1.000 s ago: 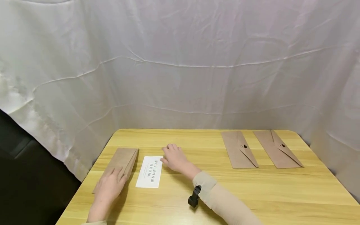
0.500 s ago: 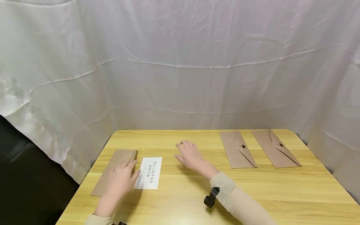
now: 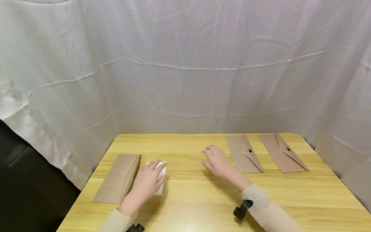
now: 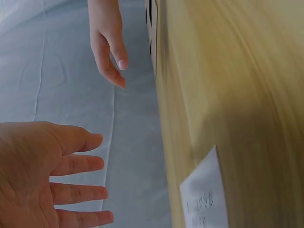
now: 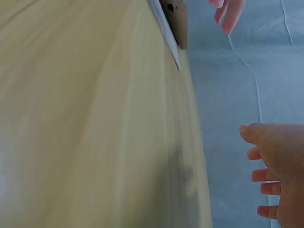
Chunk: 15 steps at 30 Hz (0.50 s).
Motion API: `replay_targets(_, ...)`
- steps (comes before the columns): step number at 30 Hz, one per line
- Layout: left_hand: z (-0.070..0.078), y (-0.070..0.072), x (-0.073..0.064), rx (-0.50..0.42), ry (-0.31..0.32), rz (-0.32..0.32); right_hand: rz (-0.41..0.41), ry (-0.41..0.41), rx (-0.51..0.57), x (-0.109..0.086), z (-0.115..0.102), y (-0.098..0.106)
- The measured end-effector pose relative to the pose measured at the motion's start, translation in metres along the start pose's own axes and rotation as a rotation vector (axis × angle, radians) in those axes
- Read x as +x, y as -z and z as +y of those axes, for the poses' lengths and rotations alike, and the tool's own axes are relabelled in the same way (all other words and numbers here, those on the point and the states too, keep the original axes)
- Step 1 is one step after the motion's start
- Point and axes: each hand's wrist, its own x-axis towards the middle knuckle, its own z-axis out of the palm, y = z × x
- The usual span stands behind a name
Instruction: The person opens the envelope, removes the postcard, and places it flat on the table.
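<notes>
A white card (image 3: 160,190) with printed writing lies on the table, right of a brown paper envelope (image 3: 113,180). My left hand (image 3: 146,180) covers most of the card in the head view. In the left wrist view that hand (image 4: 52,175) hovers with fingers apart and nothing in them, away from the card (image 4: 206,197). My right hand (image 3: 218,162) is over the middle of the table, fingers loosely bent and holding nothing, just left of a second brown envelope (image 3: 242,154). Bare fingers also show on my right hand (image 5: 280,166) in the right wrist view.
Another brown envelope (image 3: 282,153) lies at the far right, its flap marked with a dark spot like its neighbour's. The wooden table (image 3: 191,199) ends at a pale hanging curtain (image 3: 185,90). A black surface (image 3: 29,180) is beyond the left edge.
My left hand has left the left envelope and moved right, over the card. My right hand has drawn away from the card to the right, towards the right-hand envelopes.
</notes>
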Motion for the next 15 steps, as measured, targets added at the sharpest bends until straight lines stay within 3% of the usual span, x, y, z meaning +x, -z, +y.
replay_targets(6, 0.019, -0.013, 0.007, -0.057, -0.057, -0.047, 0.038, 0.024, 0.021, -0.031, 0.026, 0.003)
replay_targets(15, 0.046, -0.031, 0.026, -0.048, -0.165, -0.122, -0.009, 0.000, 0.078, -0.068, 0.052, 0.022)
